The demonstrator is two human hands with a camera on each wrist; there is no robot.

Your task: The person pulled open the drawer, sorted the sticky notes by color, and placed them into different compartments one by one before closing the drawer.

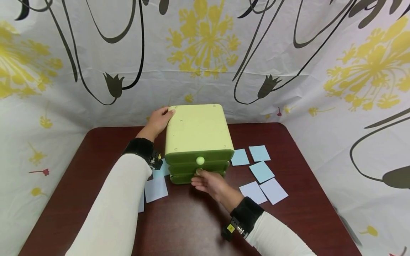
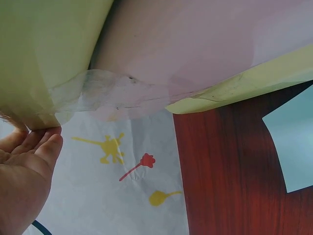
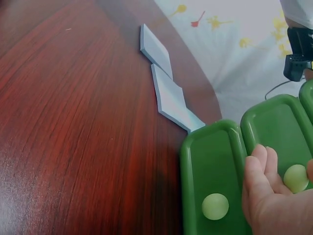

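Observation:
A small drawer cabinet with a pale yellow-green top and dark green drawer fronts stands on the table. My left hand grips its back left corner, thumb on the top; in the left wrist view its fingers bend against the cabinet's edge. At the front, my right hand pinches the round pale green knob of the middle drawer between thumb and fingers. The top drawer's knob sits above that hand. In the right wrist view the bottom drawer's knob is untouched.
Light blue and pale lilac sticky-note pads lie right of the cabinet, among them a blue pad and a lilac pad. More pads lie at the left, partly behind the left arm. Patterned cloth hangs around the dark red-brown table.

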